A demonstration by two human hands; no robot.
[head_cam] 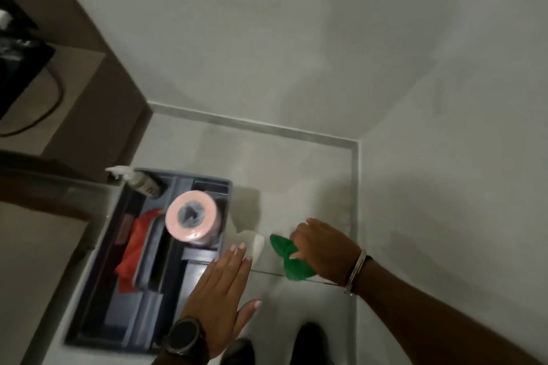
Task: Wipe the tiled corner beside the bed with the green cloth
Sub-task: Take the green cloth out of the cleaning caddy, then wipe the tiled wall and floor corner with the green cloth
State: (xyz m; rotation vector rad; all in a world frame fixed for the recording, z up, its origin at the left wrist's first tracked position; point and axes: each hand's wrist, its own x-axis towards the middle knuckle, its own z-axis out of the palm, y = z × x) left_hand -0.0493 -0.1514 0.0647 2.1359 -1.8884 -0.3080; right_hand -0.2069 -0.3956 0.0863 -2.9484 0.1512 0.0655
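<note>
- The step in hand looks like the start of the wipe itself, or the reach just short of it: the right hand (321,249) has the green cloth (289,259) bunched in its fingers, low over the pale tiled floor (267,157), but I cannot tell whether the cloth is touching the tile.
- The green cloth sits under and to the left of the right hand's knuckles, its loose ends fanning out on both sides of the grip, well short of the corner (354,145) where the grey skirting (252,124) of the two walls meets.
- The right arm comes in from the lower right, forearm stretched out and slanting toward the floor, wrist bent a little, with bangles (357,271) on it (the frame is blurred, so fine finger placement is not readable).
- The left hand (221,290) is empty and flat, fingers straight and together, thumb out to the side, palm down above the near edge of the blue caddy (142,252); a watch (184,335) is on that wrist.
- The caddy stands left of the cloth and holds a pink roll (191,217), a red cloth (135,246) and a spray bottle (139,179).
- Judging by this, the next move calls for carrying the cloth forward and right into the corner, pressing it flat on the tile and sweeping along both skirting lines.
- A small white object (253,243) lies between the caddy and the cloth; it may need skirting round.
</note>
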